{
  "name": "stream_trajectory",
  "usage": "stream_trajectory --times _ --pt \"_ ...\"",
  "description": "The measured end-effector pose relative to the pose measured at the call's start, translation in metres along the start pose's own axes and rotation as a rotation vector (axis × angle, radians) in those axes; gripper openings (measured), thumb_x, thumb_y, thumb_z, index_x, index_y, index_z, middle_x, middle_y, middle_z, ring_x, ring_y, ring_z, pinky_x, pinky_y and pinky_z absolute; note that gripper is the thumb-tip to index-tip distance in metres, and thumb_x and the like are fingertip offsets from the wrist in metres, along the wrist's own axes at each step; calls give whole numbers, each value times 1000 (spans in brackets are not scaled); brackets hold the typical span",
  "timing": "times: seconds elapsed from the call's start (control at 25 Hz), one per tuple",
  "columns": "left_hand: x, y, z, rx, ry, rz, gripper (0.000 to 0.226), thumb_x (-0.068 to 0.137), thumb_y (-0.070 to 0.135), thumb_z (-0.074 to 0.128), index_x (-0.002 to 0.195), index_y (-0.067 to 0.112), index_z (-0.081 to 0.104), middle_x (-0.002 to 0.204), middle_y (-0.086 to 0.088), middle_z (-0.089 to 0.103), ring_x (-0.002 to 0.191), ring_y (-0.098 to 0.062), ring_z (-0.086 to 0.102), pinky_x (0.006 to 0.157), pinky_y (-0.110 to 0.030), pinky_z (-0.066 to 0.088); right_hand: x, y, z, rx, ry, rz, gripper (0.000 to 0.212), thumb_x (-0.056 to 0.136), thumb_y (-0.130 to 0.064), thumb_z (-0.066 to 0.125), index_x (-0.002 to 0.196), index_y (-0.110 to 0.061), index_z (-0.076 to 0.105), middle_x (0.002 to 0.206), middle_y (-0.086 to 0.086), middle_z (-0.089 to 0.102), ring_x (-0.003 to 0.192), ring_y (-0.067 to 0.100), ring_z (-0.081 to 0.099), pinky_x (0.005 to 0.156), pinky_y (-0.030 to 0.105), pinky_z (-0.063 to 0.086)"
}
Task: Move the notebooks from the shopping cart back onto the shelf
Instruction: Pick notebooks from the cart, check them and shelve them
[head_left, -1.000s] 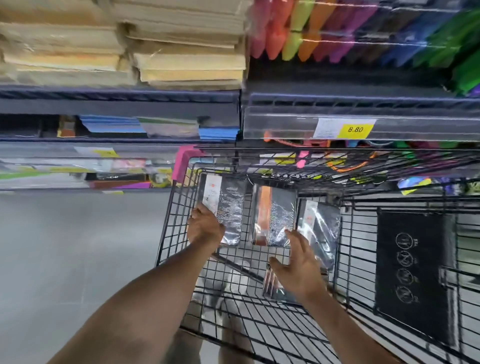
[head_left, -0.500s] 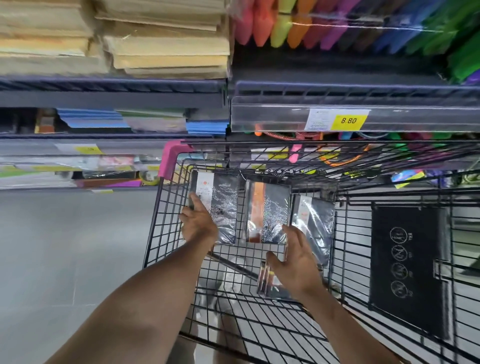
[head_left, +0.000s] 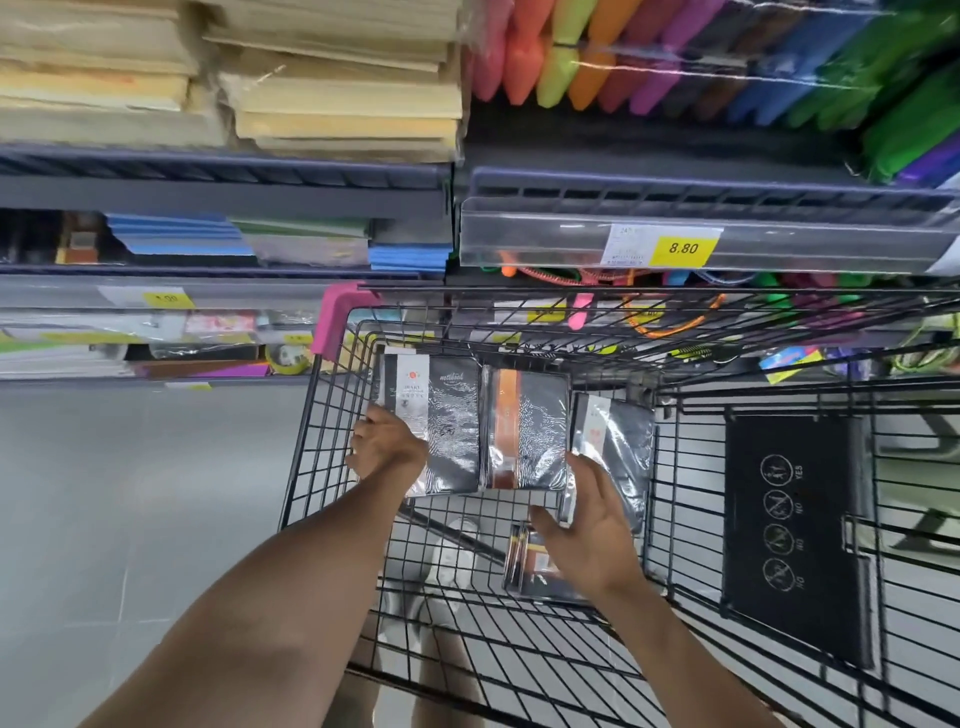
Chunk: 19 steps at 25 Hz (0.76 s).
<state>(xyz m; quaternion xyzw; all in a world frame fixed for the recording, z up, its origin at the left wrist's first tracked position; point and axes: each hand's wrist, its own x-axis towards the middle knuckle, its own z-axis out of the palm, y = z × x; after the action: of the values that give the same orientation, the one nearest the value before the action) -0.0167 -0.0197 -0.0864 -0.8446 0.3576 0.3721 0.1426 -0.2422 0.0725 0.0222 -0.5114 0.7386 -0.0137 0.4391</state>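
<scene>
Cart: black wire shopping cart (head_left: 311, 441), pink plastic corner guard (head_left: 340, 322) on its far left corner.
Standing notebooks: three black shrink-wrapped notebooks against the cart's far wall: left notebook (head_left: 449, 415), middle notebook (head_left: 524, 426), right notebook (head_left: 621, 441).
Flat notebook (head_left: 530, 571): on the cart floor.
Left hand (head_left: 387, 447): grips the left notebook's lower edge.
Right hand (head_left: 592, 535): straight fingers (head_left: 584, 473) touch the right notebook's lower corner.
Grey shelf (head_left: 571, 244): beyond the cart.

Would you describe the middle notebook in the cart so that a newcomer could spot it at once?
Find the black wire shopping cart; three dark notebooks stand in a row against its far end. Take the middle notebook, flanked by the left notebook and the right notebook. It alone has an orange band down its cover, where they carry white labels.
</scene>
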Motion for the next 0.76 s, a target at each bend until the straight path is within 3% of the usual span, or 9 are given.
stream_trajectory --times 0.12,0.2,0.28,0.44,0.6,0.76 --pt "8 -5 -1 -17 -81 -1 102 86 38 79 155 1 14 158 -27 29 140 -43 42 107 -47 48 -1 5 9 -15 -16 57 85 86 -54 66 155 -37 18 161 -12 19 145 22 33 120 53 31" --pt "7 -5 -7 -114 -140 -13 106 83 33 83 156 4 12 155 -26 37 135 -43 49 105 -47 52 -4 4 12 -23 -7 66 85 86 -54 67 155 -36 20 160 -10 22 143 23 38 118 53 35" --pt "-3 -1 -15 -284 -174 20 97 84 22 82 154 7 16 149 -23 47 127 -41 57 99 -44 56 -10 0 9 -11 -12 53 83 86 -51 68 155 -34 23 158 -11 24 140 22 42 117 51 36" --pt "-35 0 -39 -370 -228 123 85 94 10 71 159 6 16 158 -19 40 137 -39 49 101 -35 49 -21 -11 -2 0 -30 46 84 86 -52 69 153 -35 22 157 -14 25 131 20 51 117 48 37" --pt "-77 -17 -88 -391 -204 185 81 93 10 71 156 6 21 154 -18 46 136 -38 51 111 -41 47 -39 -25 -18 2 -74 49 86 86 -52 69 154 -37 19 160 -8 22 127 26 54 116 49 36" --pt "-118 -50 -144 -396 -148 337 54 91 15 73 135 10 41 130 -8 62 118 -30 61 102 -40 51 -52 -46 -30 0 -105 35 81 91 -43 68 155 -30 21 160 1 28 125 31 56 112 47 37"
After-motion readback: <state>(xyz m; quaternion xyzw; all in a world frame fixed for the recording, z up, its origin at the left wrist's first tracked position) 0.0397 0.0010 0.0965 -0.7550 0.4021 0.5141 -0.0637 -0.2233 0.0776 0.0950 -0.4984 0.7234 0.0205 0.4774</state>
